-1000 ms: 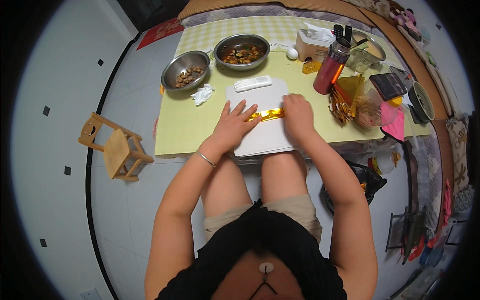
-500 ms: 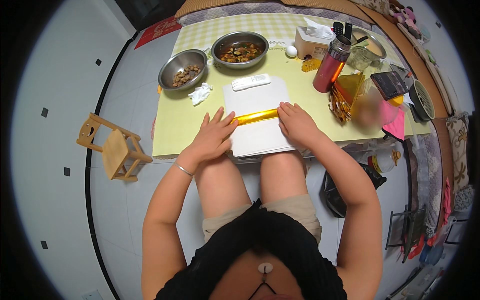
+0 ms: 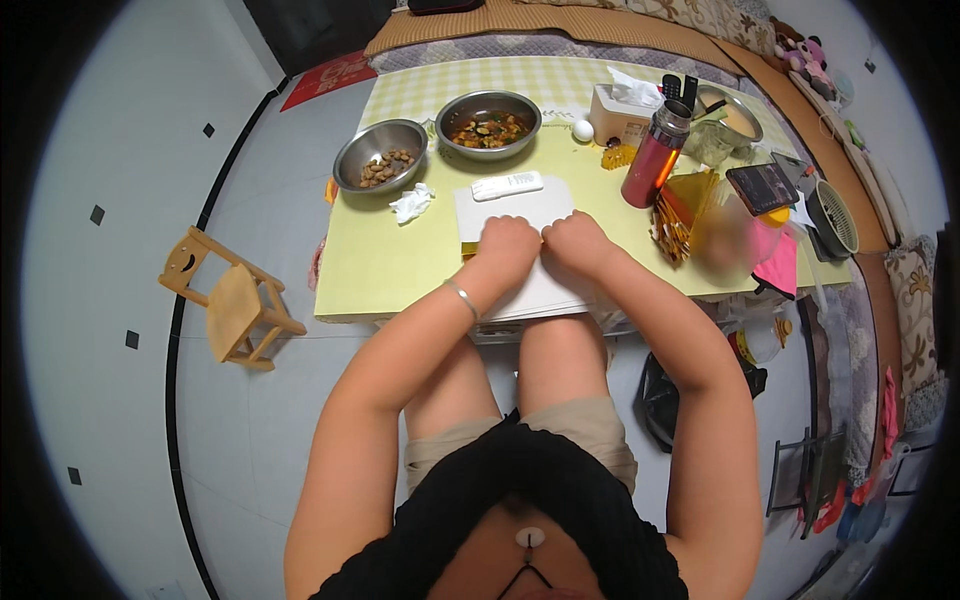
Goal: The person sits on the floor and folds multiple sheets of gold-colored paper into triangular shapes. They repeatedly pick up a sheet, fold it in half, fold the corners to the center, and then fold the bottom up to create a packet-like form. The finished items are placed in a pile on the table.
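A shiny gold paper strip (image 3: 468,249) lies across white sheets (image 3: 545,290) at the table's near edge. Most of it is hidden under my hands; its left end and a sliver between the hands show. My left hand (image 3: 509,247) is closed over the strip, knuckles up, fingers curled out of sight. Right beside it, almost touching, my right hand (image 3: 578,243) is closed in the same way at the strip's right part. A white oblong packet (image 3: 507,186) rests on the sheets beyond my hands.
Metal bowls of nuts (image 3: 381,157) and food in broth (image 3: 489,126) stand at the far left. To the right are a red flask (image 3: 655,155), folded gold paper pieces (image 3: 680,215) and a phone (image 3: 760,188). A crumpled tissue (image 3: 412,204) lies left of the sheets.
Both hands were spread flat at the strip's two ends. My left hand has slid right to meet my right hand, and the fingers of both have curled in.
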### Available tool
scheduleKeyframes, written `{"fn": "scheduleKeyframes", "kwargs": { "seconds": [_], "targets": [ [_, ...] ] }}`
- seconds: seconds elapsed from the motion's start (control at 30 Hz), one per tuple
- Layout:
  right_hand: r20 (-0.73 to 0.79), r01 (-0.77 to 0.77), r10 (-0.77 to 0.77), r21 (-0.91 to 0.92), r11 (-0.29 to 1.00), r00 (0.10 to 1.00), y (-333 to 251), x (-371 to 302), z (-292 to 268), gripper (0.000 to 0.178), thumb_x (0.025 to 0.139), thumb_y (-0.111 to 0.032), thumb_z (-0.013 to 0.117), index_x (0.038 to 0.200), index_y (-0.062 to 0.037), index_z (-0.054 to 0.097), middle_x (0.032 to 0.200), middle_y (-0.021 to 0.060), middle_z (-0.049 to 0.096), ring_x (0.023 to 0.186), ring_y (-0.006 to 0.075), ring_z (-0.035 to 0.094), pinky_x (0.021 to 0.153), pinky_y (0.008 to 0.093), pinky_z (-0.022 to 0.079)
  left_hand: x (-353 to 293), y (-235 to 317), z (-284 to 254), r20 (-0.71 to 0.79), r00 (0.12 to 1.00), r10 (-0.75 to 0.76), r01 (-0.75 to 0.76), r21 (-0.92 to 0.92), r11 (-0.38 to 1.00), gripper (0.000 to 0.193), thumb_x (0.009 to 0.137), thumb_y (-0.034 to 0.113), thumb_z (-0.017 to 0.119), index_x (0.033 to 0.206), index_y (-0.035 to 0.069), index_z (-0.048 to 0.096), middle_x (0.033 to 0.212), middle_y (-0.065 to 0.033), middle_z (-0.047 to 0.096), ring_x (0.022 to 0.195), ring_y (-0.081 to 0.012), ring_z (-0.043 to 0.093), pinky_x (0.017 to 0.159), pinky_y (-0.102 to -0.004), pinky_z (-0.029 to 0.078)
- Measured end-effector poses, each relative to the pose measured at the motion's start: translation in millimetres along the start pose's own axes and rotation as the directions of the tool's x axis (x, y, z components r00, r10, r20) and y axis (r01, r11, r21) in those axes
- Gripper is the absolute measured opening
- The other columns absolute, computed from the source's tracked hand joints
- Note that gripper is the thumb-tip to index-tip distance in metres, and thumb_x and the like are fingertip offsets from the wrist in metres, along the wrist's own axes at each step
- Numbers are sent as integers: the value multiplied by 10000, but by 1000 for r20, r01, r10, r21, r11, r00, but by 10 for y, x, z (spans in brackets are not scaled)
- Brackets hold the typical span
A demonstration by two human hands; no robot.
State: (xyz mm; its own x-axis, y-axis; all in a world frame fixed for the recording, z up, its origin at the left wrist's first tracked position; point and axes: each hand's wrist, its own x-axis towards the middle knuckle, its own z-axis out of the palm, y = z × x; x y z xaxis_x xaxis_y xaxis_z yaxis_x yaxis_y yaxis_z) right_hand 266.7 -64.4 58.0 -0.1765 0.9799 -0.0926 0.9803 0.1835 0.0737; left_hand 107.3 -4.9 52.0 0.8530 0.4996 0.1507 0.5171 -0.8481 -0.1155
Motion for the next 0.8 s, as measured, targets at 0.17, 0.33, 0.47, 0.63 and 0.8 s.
{"fn": "scheduleKeyframes", "kwargs": {
  "seconds": [0.17,0.33,0.47,0.63,0.8],
  "targets": [
    [-455,-73,337,505,860,825,92,13,-22,477,866,-114,599,1328,-2,566,1228,226,665,1108,379,649,1002,451,493,340,-179,-268,-31,999,-38,35,-84,996,157,825,114,618,817,67,767,862,-152,744,805,-318,736,696,-435,585],
    [-293,-176,627,798,576,722,255,-31,94,910,796,-124,748,1545,37,257,1511,275,431,1396,382,442,1153,396,377,497,-435,-785,-40,992,-122,122,-17,992,167,840,99,618,866,74,781,903,-137,748,847,-322,733,715,-416,589],
    [-210,88,649,973,215,731,464,-41,531,1174,715,-147,855,1600,6,98,1617,283,251,1502,370,290,1217,409,264,136,-458,-1151,-196,979,-56,26,-151,988,138,852,62,640,859,63,777,982,-110,751,927,-302,720,774,-378,585],
    [-441,335,506,896,291,741,205,-377,419,1302,657,-158,899,1620,-39,32,1688,201,84,1557,330,140,1246,437,158,-319,-809,-846,-329,944,21,-286,-785,550,251,743,-87,696,933,51,782,1032,-103,750,966,-246,704,847,-332,565],
    [-669,166,372,597,785,644,-132,-725,166,1272,647,-197,893,1613,-38,80,1654,251,168,1522,425,204,1233,480,217,-438,-921,-350,-73,976,207,-152,-906,395,326,707,-150,624,914,39,790,1055,-94,756,1006,-218,698,934,-320,546]
  ]
}}
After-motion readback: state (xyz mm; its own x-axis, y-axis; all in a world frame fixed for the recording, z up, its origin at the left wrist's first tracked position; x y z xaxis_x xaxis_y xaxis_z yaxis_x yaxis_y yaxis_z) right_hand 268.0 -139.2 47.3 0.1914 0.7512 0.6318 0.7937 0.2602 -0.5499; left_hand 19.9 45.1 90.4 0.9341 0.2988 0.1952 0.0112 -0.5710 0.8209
